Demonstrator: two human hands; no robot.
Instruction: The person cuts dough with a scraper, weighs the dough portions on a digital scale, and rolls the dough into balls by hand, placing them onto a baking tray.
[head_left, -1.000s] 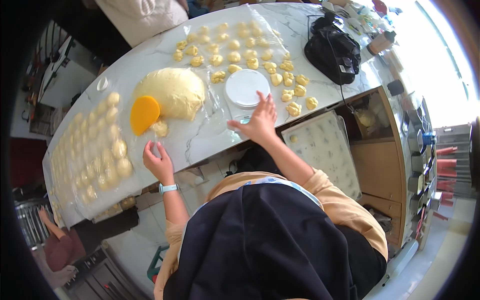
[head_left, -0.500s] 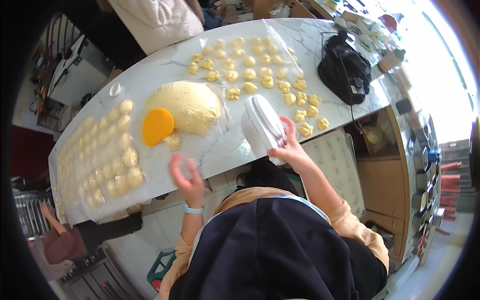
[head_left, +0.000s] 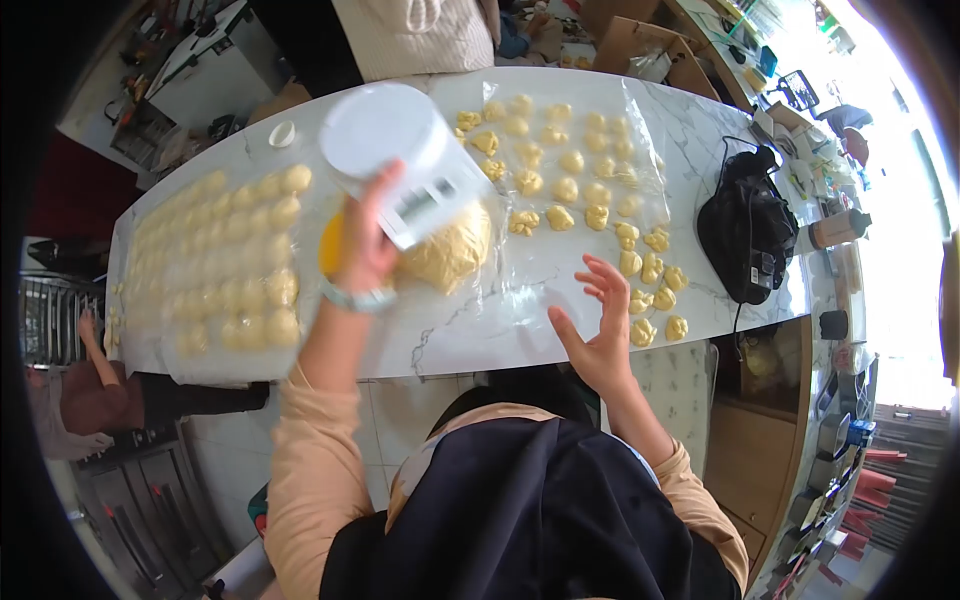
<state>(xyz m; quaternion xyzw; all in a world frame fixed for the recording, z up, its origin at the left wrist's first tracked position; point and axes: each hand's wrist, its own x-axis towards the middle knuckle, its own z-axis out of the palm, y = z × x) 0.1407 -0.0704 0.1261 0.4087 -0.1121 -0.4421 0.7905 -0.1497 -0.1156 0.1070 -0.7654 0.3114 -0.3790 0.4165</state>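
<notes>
Over a marble-patterned table [head_left: 460, 345], in the head-worn camera's view, the person's left hand [head_left: 368, 245] grasps a white kitchen scale [head_left: 395, 150] by its near edge. Blur hides how the thumb sits. The scale is tilted, its round plate toward the far side, and overlaps a large mound of dough [head_left: 455, 255]; whether the two touch cannot be told. An orange scraper [head_left: 329, 243] shows partly behind the left wrist.

The right hand [head_left: 598, 345] holds nothing, its fingers loosely spread, beside small dough pieces [head_left: 643, 332] to its right. Rows of dough balls [head_left: 225, 270] lie under plastic at the left.

With a single hand gripping one edge, the plate's weight could make the scale tip or twist, dropping it onto the dough or scraper. Greasy or floury fingers, if they are so, would worsen that. A low pass could also smear the underside with dough or drag the plastic. The right hand, if lowered carelessly, could squash a nearby piece.
</notes>
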